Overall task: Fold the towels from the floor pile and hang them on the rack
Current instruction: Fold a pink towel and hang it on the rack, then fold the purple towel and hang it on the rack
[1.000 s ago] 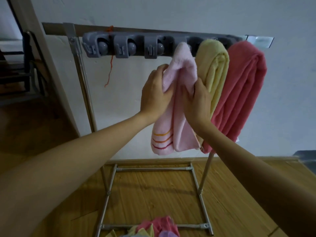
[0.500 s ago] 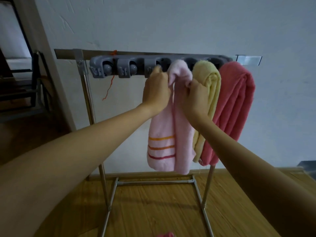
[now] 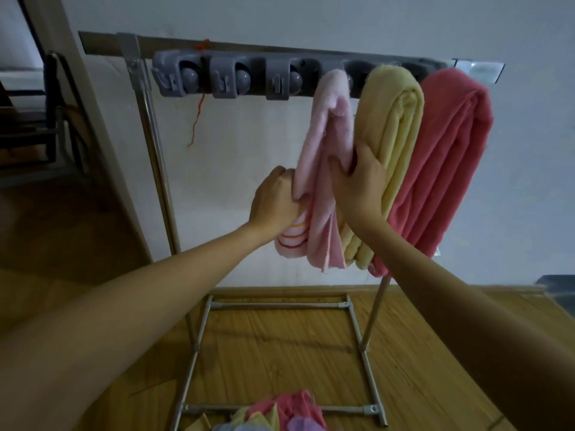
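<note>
Steel-tube drying rack [image 3: 157,157] with the grey plastic clip bar [image 3: 236,80] across its top is carrying three folded towels side by side at the right end: big coral-red terry towel [image 3: 448,169], pale yellow terry towel [image 3: 393,144], and small pink terry towel with orange-red stripes [image 3: 326,169], now draped over the bar. Both hands have been sliding down it: half a second ago they were up at the bar, now they are sitting mid-length. Left hand [image 3: 275,202] is gripping the striped left edge, fingers curled round it. Right hand [image 3: 357,185] is pinching the right fold, thumb in front, just touching the yellow one. Reading: the hang is done, they are tugging it straight. Mixed-colour towel pile on the wooden floor [image 3: 277,412] is waiting, so several more to go.
</note>
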Demonstrator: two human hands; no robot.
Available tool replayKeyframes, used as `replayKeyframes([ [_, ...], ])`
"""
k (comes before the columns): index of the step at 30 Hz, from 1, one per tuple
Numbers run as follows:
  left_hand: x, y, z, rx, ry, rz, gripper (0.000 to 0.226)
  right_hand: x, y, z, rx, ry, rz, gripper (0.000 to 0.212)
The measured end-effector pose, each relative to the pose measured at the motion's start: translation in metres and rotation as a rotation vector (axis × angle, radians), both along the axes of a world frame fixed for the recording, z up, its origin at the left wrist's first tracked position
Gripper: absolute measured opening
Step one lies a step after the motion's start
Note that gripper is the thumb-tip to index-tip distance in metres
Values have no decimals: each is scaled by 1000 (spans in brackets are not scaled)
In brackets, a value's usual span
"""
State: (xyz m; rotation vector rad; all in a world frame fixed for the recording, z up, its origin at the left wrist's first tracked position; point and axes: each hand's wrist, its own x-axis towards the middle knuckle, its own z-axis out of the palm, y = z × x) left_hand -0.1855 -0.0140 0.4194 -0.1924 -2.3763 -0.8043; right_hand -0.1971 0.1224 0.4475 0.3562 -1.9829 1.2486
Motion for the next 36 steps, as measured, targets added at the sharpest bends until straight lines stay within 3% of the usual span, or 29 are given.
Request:
replayKeyframes([
  [5,-11,-14,-40,120,-192,2,25,-7,-3,-33,195,-129,-89,22],
  [11,-7,-44,-57,162,6,175,34,5,-25,-52,270,-238,6,20],
  [16,-6,-68,-64,113,-43,243,31,16,-44,-57,179,-237,114,10],
  [23,10,-60,-86,-178,-137,186,26,13,-30,-81,223,-340,-50,15],
  [28,17,-29,-112,-367,-194,91,24,19,-10,-102,314,-326,-85,42],
  [32,27,-13,-145,-418,-278,41,31,29,6,-134,333,-330,-62,36],
  [36,42,-24,-206,-473,-494,-29,41,42,25,-201,459,-400,29,29],
])
